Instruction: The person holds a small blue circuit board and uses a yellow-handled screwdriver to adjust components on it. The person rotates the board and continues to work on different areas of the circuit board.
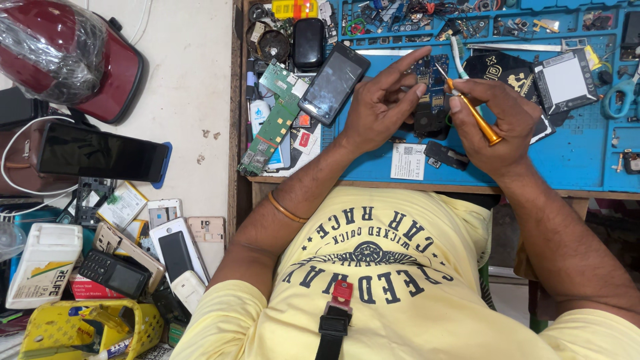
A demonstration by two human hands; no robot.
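Observation:
My right hand (500, 127) grips a small orange-handled screwdriver (471, 107), its tip pointing up and left over an opened phone body (430, 100) on the blue work mat (573, 153). My left hand (383, 100) rests on the left side of that opened phone, index finger stretched out toward the screwdriver tip. Whether the left fingers pinch anything is hidden. A black phone (333, 83) with a dark screen lies tilted just left of my left hand.
A green circuit board (273, 120), a white battery (408, 161), a small black part (447, 155), another battery (565, 80) and scissors (623, 93) lie on the bench. Left on the floor: several phones (177, 253), a black tablet (100, 152), a yellow basket (87, 330), a red helmet (63, 53).

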